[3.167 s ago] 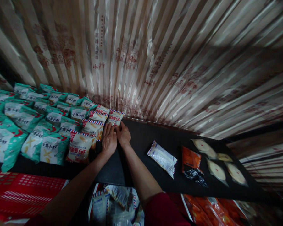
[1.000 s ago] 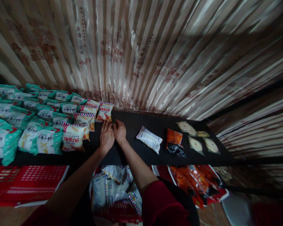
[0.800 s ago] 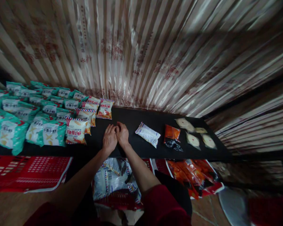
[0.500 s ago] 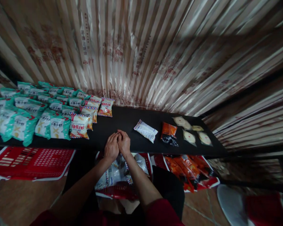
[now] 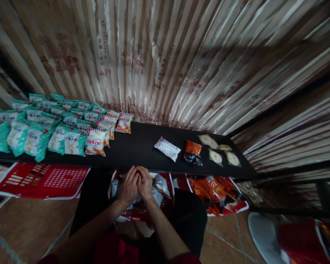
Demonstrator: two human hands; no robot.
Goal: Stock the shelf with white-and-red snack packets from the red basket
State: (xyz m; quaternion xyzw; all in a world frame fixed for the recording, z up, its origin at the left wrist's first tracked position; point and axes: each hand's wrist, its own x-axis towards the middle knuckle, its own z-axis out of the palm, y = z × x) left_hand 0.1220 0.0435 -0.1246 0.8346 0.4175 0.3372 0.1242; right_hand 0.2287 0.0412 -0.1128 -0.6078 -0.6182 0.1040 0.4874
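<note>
My left hand (image 5: 129, 186) and my right hand (image 5: 144, 182) are close together at the front edge of the black table (image 5: 132, 154). Their curled fingers meet at the tips, palms down, and whatever may lie under them is hidden. Right below them is a red basket (image 5: 169, 183) holding several silvery-white snack bags (image 5: 162, 185). Beyond my right hand, on the table, lies a white snack bag (image 5: 167, 148) with striped ends, printed side down. An orange and black snack bag (image 5: 193, 152) sits to its right.
Several green snack bags (image 5: 34, 139) stand in rows at the left, beside several red-and-white snack bags (image 5: 95, 141). Flat round packets (image 5: 215, 157) lie at the right. Below are a red basket (image 5: 44, 181) and a basket of orange bags (image 5: 211, 190). A striped curtain (image 5: 159, 55) hangs behind.
My two hands have drawn back from the tabletop toward me and are now over its front edge and the basket, still together. The view has shifted slightly; the bags lie as before.
</note>
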